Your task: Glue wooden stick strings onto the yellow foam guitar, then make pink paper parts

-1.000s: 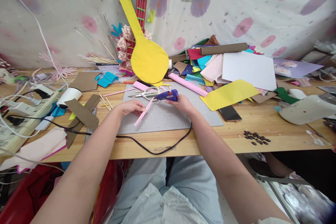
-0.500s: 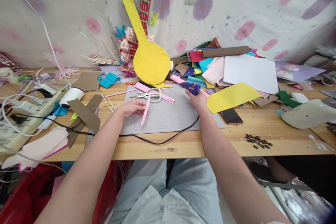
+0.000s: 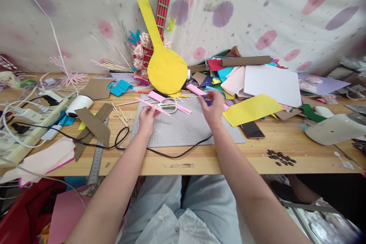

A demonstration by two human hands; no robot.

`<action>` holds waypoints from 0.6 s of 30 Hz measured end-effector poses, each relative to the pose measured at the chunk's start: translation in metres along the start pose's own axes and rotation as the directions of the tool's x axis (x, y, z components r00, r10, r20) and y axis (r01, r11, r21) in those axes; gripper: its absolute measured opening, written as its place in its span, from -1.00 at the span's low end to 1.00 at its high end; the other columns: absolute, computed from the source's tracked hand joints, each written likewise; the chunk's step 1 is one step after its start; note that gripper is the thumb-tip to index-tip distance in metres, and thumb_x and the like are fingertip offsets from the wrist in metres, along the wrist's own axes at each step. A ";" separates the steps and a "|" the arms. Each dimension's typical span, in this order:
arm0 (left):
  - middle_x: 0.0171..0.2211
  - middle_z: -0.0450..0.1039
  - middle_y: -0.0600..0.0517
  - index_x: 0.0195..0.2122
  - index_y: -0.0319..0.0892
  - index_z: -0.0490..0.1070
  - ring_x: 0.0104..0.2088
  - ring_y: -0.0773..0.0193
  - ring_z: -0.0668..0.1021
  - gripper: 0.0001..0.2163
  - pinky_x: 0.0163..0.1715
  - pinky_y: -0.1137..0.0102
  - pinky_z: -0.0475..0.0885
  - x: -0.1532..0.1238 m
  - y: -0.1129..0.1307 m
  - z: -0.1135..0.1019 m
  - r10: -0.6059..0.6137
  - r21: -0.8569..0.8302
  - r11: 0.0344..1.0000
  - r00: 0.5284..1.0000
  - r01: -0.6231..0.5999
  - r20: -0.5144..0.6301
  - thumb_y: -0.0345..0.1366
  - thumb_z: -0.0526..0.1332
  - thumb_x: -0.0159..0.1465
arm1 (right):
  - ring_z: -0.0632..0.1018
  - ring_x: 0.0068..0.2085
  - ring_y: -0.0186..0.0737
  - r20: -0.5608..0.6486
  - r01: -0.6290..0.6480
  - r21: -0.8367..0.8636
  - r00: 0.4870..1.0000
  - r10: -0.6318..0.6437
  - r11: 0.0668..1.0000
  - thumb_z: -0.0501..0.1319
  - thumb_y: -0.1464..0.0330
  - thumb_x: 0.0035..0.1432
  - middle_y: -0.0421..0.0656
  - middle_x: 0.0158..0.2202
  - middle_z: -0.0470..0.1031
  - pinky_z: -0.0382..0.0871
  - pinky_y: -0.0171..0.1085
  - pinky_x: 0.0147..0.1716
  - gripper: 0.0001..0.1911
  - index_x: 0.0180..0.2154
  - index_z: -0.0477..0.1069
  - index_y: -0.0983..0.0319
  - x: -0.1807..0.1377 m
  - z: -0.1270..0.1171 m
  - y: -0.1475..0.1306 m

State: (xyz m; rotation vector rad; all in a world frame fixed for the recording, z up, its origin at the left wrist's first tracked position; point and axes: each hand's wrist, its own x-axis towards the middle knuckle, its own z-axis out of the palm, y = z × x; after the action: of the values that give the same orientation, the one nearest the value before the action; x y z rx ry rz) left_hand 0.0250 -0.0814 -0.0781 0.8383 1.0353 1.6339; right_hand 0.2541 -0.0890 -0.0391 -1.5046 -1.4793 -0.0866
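Observation:
My left hand (image 3: 148, 119) pinches a thin, folded pink strip (image 3: 154, 106) above the grey cutting mat (image 3: 177, 131), the strip slanting down to the right. White-handled scissors (image 3: 167, 105) lie just beyond that hand, beside a wider pink strip (image 3: 183, 109). Over the mat's right half, my right hand (image 3: 213, 107) is curled around a blue-purple hot glue gun (image 3: 208, 101), mostly hidden by the fingers. A black cord (image 3: 183, 155) trails from near it across the mat's front edge. Another pink strip (image 3: 196, 89) lies behind the glue gun.
Behind the mat stands a yellow banjo-shaped cutout (image 3: 167, 68). A yellow sheet (image 3: 251, 109) overlaps a phone (image 3: 253, 129) at right, near small black pieces (image 3: 281, 157). Power strips (image 3: 31, 126), brown strips (image 3: 93, 127) and a metal ruler (image 3: 95, 164) lie left.
The pink strip in my left hand has swung from nearly upright to slanting across the scissors. My right hand has curled further over the glue gun. A cord loop has appeared by my left forearm.

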 end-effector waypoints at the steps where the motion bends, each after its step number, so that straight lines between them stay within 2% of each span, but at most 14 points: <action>1: -0.51 0.38 0.10 -0.47 -0.23 0.27 -0.46 0.43 0.46 -0.75 -0.26 0.34 0.41 -0.001 0.000 0.001 -0.006 -0.007 1.000 1.000 0.007 0.009 -0.21 0.29 -0.07 | 0.42 -0.24 -0.20 0.151 0.026 0.095 0.988 -0.041 0.995 0.06 0.11 0.06 -0.04 -0.25 0.40 0.26 -0.21 -0.21 -0.61 -0.19 0.31 0.26 -0.004 0.004 -0.012; 2: -0.50 0.38 0.10 -0.46 -0.23 0.27 -0.46 0.42 0.47 -0.74 -0.25 0.34 0.41 -0.002 0.000 0.001 -0.009 -0.015 1.000 1.000 0.009 0.021 -0.20 0.29 -0.07 | 0.43 -0.29 -0.25 0.299 0.016 0.180 0.952 -0.070 0.984 0.08 0.12 0.04 -0.07 -0.27 0.42 0.28 -0.25 -0.25 -0.64 -0.23 0.33 0.24 -0.009 0.010 -0.022; 4: -0.50 0.39 0.09 -0.46 -0.24 0.27 -0.45 0.42 0.47 -0.73 -0.24 0.34 0.41 -0.004 -0.001 0.002 -0.003 -0.034 0.999 0.999 0.005 0.046 -0.20 0.30 -0.08 | 0.43 -0.37 -0.31 0.557 -0.091 0.273 0.827 -0.080 0.958 0.20 0.14 -0.08 -0.12 -0.28 0.44 0.30 -0.31 -0.35 -0.61 -0.23 0.35 0.23 -0.018 0.026 -0.037; 5: -0.50 0.39 0.09 -0.46 -0.24 0.27 -0.45 0.41 0.48 -0.73 -0.24 0.33 0.41 -0.005 -0.002 0.003 0.001 -0.044 0.999 0.998 0.002 0.057 -0.20 0.30 -0.08 | 0.43 -0.39 -0.33 0.640 -0.149 0.282 0.765 -0.070 0.948 0.24 0.16 -0.13 -0.14 -0.30 0.45 0.30 -0.32 -0.37 -0.60 -0.24 0.35 0.24 -0.022 0.035 -0.041; 7: -0.51 0.39 0.09 -0.47 -0.25 0.27 -0.44 0.40 0.48 -0.72 -0.23 0.33 0.41 -0.005 -0.004 0.004 0.005 -0.061 0.998 0.997 0.000 0.078 -0.21 0.31 -0.09 | 0.44 -0.39 -0.35 0.713 -0.225 0.308 0.698 -0.067 0.924 0.27 0.21 -0.16 -0.16 -0.34 0.46 0.30 -0.34 -0.38 -0.65 -0.30 0.38 0.26 -0.028 0.051 -0.046; 9: -0.51 0.40 0.09 -0.47 -0.25 0.27 -0.43 0.39 0.49 -0.72 -0.23 0.32 0.41 -0.006 -0.006 0.004 0.005 -0.068 0.998 0.996 0.001 0.084 -0.21 0.31 -0.09 | 0.45 -0.42 -0.37 0.718 -0.281 0.315 0.695 -0.034 0.907 0.25 0.27 -0.13 -0.18 -0.42 0.47 0.29 -0.36 -0.41 -0.74 -0.35 0.39 0.27 -0.031 0.060 -0.047; 12: -0.50 0.40 0.08 -0.46 -0.25 0.27 -0.42 0.38 0.49 -0.73 -0.22 0.31 0.40 -0.005 -0.008 0.005 0.009 -0.060 0.998 0.998 -0.005 0.070 -0.21 0.30 -0.07 | 0.44 -0.49 -0.39 0.670 -0.290 0.336 0.742 -0.011 0.896 0.21 0.32 -0.07 -0.22 -0.53 0.44 0.27 -0.37 -0.46 -0.85 -0.41 0.39 0.27 -0.034 0.064 -0.047; 15: -0.49 0.40 0.07 -0.46 -0.24 0.26 -0.41 0.38 0.50 -0.74 -0.20 0.30 0.39 -0.006 -0.008 0.005 0.016 -0.043 0.999 0.998 -0.013 0.065 -0.20 0.28 -0.04 | 0.44 -0.50 -0.38 0.627 -0.262 0.368 0.779 -0.030 0.892 0.21 0.32 -0.07 -0.24 -0.55 0.44 0.27 -0.37 -0.46 -0.87 -0.43 0.39 0.26 -0.038 0.064 -0.046; 18: -0.48 0.41 0.06 -0.45 -0.23 0.25 -0.40 0.36 0.50 -0.75 -0.20 0.29 0.39 -0.006 -0.009 0.005 0.016 -0.040 0.999 0.997 -0.012 0.081 -0.19 0.26 -0.02 | 0.45 -0.49 -0.37 0.611 -0.253 0.377 0.791 -0.034 0.891 0.20 0.30 -0.05 -0.24 -0.55 0.44 0.28 -0.36 -0.45 -0.86 -0.42 0.40 0.25 -0.043 0.066 -0.044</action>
State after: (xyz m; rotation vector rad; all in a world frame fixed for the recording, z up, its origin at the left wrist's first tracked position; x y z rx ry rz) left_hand 0.0346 -0.0848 -0.0841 0.8798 0.9394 1.6137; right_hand 0.1722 -0.0868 -0.0757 -1.2799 -1.7393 0.8381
